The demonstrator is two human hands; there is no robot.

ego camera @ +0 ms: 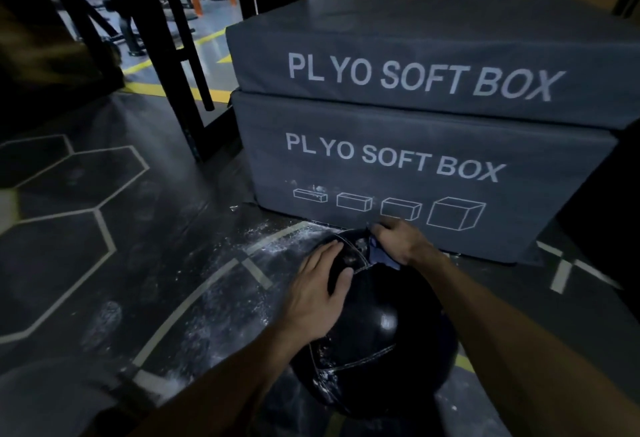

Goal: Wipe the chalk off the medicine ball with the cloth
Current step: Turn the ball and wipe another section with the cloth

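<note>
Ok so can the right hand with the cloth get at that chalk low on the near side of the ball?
Probably yes. The right hand holds the cloth at the far top of the medicine ball; the chalk patch lies uncovered, below the left hand, so only a reach back across the ball seems needed.

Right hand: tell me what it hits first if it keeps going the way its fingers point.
The right hand, holding the cloth on the ball, points up-left toward the lower plyo box. Probably that box's front face comes first, though the depth between them is unclear.
</note>
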